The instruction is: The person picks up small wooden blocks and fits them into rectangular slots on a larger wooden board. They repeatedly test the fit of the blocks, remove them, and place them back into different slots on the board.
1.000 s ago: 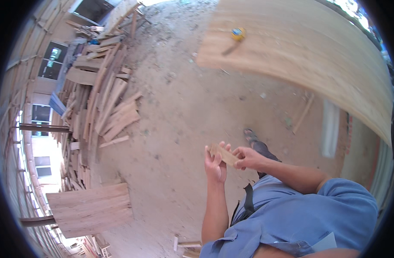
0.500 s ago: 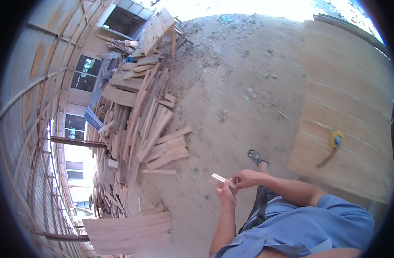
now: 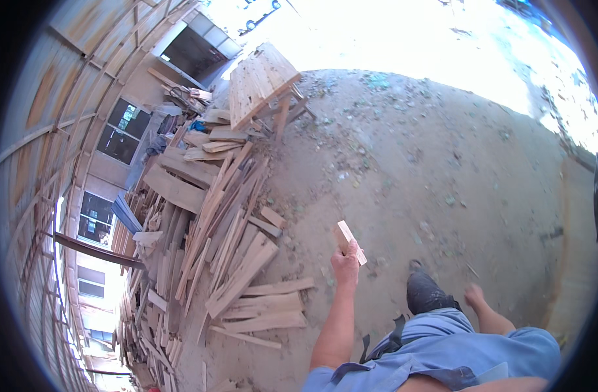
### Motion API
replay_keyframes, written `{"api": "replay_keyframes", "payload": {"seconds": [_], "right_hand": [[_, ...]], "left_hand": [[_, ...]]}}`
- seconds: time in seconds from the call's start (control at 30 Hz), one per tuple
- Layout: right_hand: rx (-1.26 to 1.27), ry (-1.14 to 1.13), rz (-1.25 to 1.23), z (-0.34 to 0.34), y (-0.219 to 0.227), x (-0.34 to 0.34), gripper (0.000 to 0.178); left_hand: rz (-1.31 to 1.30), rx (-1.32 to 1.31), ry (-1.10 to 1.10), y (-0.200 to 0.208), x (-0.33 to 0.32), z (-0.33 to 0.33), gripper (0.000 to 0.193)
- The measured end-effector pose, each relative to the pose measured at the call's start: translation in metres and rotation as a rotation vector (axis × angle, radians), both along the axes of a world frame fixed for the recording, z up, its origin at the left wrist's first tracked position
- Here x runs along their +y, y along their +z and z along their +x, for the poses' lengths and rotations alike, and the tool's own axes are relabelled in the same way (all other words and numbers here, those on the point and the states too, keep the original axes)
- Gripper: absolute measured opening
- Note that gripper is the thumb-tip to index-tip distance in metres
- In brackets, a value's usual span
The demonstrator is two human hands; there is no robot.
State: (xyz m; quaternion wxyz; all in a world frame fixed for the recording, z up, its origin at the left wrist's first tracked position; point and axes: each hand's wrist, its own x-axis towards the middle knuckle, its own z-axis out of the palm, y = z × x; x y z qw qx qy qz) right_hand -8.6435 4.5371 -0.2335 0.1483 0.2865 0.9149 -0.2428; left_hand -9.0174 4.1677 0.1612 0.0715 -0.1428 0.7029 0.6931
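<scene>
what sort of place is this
Probably a woodworking or timber yard: there's a large heap of loose boards, a rough wooden table on legs, and bare dirt ground scattered with debris.

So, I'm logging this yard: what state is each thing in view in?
Wooden block: held up off the ground, tilted
Left hand: fingers closed around the block
Right hand: apart from the block, grip unclear
Lumber pile: loosely heaped
Wooden table: standing on its legs
</scene>
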Motion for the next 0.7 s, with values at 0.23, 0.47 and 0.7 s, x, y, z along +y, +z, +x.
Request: {"api": "replay_keyframes", "payload": {"seconds": [0.23,0.47,0.7], "right_hand": [[-0.408,0.299,-0.209,-0.142,-0.021,0.001,0.020],[-0.051,0.108,-0.489,-0.783,0.218,-0.188,0.037],[0.170,0.423,-0.882,-1.186,0.359,-0.358,0.043]], "left_hand": [[-0.060,-0.092,0.237,-0.054,-0.113,-0.268,0.043],[0.027,-0.230,0.398,-0.035,-0.219,-0.418,0.040],[-0.400,-0.018,0.118,-0.048,-0.200,-0.757,0.036]]}}
